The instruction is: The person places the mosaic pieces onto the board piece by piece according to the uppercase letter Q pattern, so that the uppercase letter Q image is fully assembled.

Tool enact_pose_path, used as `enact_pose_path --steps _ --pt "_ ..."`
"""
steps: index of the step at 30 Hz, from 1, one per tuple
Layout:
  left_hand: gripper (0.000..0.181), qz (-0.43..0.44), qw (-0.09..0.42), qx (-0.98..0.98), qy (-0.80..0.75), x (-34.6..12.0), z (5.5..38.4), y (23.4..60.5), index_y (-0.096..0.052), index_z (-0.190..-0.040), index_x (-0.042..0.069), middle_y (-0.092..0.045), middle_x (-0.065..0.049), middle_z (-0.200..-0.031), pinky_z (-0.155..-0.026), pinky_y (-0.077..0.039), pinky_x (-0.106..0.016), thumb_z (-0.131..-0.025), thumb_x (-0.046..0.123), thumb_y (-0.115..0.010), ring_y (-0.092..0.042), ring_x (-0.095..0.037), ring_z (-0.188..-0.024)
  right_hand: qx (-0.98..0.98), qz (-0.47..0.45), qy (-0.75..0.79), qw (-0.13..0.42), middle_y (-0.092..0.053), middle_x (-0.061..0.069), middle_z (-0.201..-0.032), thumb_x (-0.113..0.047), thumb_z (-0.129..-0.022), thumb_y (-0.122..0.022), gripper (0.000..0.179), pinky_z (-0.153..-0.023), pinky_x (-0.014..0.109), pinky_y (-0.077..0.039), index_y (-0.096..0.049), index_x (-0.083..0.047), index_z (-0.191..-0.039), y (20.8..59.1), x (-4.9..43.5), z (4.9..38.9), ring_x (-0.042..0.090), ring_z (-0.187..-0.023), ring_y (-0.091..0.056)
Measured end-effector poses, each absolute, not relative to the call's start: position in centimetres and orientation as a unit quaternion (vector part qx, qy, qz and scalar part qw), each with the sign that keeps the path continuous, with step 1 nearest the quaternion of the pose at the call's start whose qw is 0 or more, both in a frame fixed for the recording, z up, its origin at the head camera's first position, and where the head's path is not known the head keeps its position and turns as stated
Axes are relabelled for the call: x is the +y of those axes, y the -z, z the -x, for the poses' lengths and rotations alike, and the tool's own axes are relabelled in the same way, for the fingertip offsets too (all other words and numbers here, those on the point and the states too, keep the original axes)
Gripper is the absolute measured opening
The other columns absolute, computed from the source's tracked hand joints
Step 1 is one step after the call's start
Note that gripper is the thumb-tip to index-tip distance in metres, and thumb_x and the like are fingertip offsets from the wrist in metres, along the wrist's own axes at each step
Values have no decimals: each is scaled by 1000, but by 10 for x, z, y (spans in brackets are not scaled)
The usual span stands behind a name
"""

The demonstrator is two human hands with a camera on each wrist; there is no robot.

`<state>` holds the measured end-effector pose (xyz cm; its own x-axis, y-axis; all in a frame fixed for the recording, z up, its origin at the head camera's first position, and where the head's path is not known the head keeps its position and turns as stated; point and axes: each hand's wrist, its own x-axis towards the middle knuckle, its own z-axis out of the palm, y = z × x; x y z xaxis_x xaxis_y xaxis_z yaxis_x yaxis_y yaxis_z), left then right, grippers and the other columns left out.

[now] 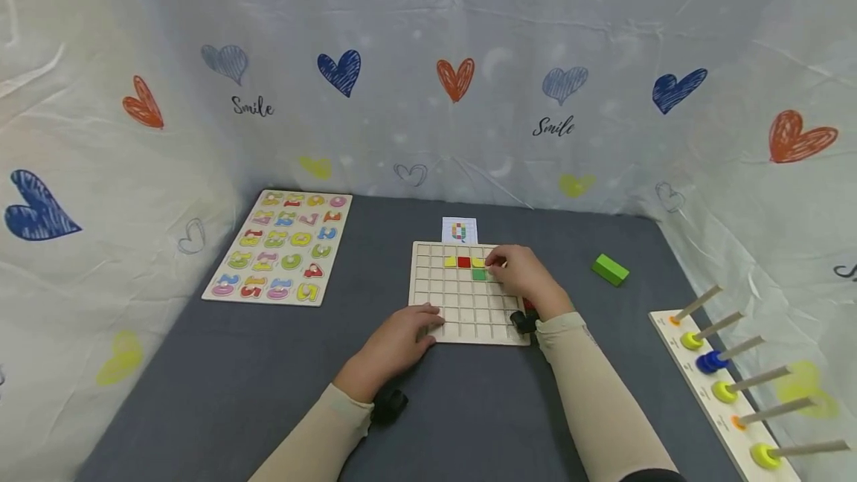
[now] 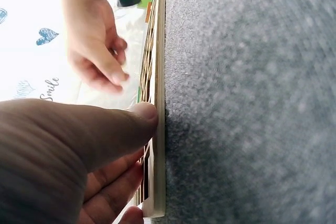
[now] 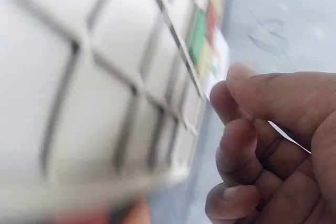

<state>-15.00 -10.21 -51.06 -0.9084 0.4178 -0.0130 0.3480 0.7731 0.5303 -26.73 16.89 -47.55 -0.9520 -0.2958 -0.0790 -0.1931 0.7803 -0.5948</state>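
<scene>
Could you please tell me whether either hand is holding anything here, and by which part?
The left hand steadies the grid board at its near-left corner, thumb on the edge. The right hand hovers over the board; whether it pinches a tile cannot be told.

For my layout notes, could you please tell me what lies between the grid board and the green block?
Only bare grey cloth separates board and block, per the head view.

Grid board (image 3: 105, 103) blurred in right wrist view, right hand (image 1: 525, 277) hiding some board cells
</scene>
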Motion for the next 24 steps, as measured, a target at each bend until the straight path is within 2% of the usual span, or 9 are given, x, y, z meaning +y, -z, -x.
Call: enact_pose_path --steps 4,12,19,24 --pt "36 -196 66 938 -279 -101 150 510 -75 -139 12 -66 -5 -154 -125 -48 -51 -103 13 -78 -55 -26 -152 938 112 319 78 -72 18 -120 -12 -110 -64 21 -87 49 -61 -75 -3 -126 464 199 262 34 -105 -68" --pt "36 -200 66 939 -273 -102 151 509 -76 -138 13 -66 -6 -154 -124 -49 -50 -102 13 -78 -56 -26 -152 951 67 293 73 -72 23 -124 -12 -110 -64 24 -87 50 -62 -74 1 -128 462 257 249 38 -106 -68" --pt "35 -197 64 938 -277 -102 151 509 -76 -138 12 -66 -6 -153 -124 -49 -52 -103 12 -77 -56 -27 -151 951 80 270 127 -70 27 -131 -13 -104 -74 35 -99 58 -59 -72 5 -133 476 260 247 44 -119 -67" --pt "34 -201 61 936 -283 -101 150 509 -76 -137 12 -67 -7 -153 -124 -49 -52 -103 12 -77 -57 -28 -150 959 69 243 130 -72 25 -124 -14 -100 -79 35 -91 54 -61 -74 5 -129 482 251 245 38 -105 -69"
